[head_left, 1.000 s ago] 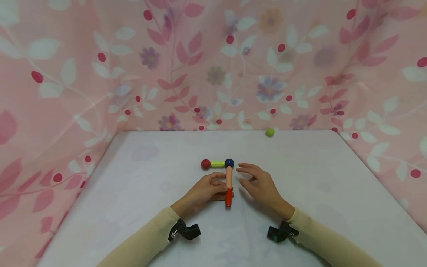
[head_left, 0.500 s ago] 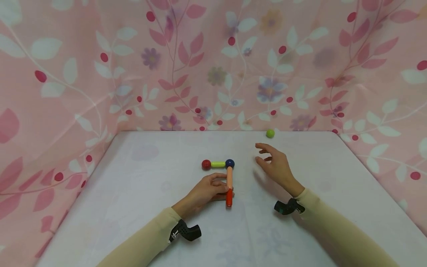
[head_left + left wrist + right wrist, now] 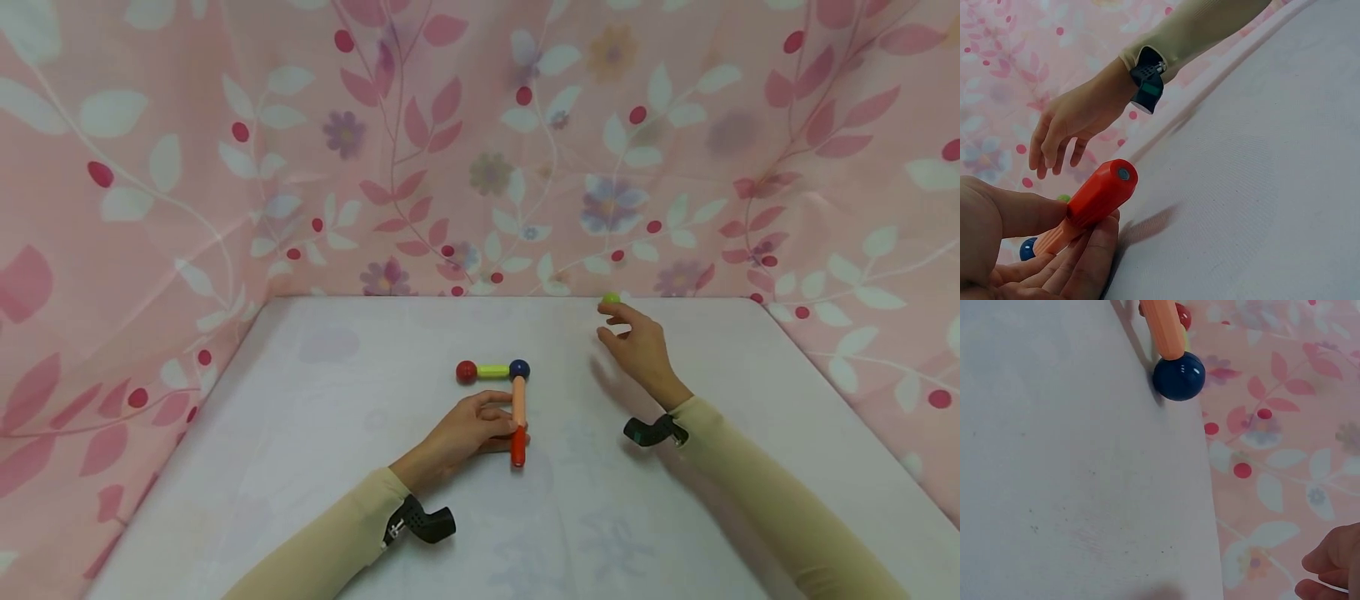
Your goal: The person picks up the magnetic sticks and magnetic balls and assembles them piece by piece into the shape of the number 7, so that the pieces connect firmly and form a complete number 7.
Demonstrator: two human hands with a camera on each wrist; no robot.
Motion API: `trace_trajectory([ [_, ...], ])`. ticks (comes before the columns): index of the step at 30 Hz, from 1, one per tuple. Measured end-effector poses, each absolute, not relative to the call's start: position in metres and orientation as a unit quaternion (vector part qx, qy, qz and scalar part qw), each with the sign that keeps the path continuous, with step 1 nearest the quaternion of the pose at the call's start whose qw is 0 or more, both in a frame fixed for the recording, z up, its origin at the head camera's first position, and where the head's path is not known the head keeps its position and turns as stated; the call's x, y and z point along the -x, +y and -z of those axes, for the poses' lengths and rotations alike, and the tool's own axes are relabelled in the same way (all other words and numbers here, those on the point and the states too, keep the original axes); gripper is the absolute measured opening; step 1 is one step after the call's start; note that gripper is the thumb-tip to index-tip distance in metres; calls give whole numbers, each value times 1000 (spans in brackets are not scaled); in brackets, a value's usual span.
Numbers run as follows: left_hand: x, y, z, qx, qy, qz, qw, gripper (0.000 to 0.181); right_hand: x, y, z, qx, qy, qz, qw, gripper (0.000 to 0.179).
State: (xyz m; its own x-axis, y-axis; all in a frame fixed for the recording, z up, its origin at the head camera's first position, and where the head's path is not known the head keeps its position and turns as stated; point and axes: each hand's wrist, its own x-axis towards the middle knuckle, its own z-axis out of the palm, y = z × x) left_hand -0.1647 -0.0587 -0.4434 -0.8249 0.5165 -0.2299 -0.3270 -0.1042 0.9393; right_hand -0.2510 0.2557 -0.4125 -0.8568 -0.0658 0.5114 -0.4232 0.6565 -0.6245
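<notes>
Magnetic building pieces form an L in the head view: a red ball, a yellow-green rod, a blue ball and an orange rod. A red rod continues from the orange one toward the person. My left hand pinches these rods near their joint between thumb and fingers. The red rod's free end shows a metal tip in the left wrist view. With fingers bent loosely and holding nothing, my right hand hovers just in front of a green ball, partly hiding it.
A white table lies under both arms. Pink flowered cloth rises behind it and along both sides. The green ball sits by the back edge. Each wrist wears a small black camera.
My right hand has moved away from the blue ball, forward and to the right, up to the green ball. The left hand keeps its hold on the rods in the same place.
</notes>
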Motion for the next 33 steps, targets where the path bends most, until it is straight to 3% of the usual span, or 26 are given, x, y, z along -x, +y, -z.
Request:
trace_trajectory([
  [21, 166, -58, 444, -78, 607, -737, 285, 46, 295, 277, 405, -87, -911, -349, 204, 37],
  [33, 165, -58, 443, -77, 606, -739, 284, 46, 315, 291, 407, -81, -935, -322, 122, 46],
])
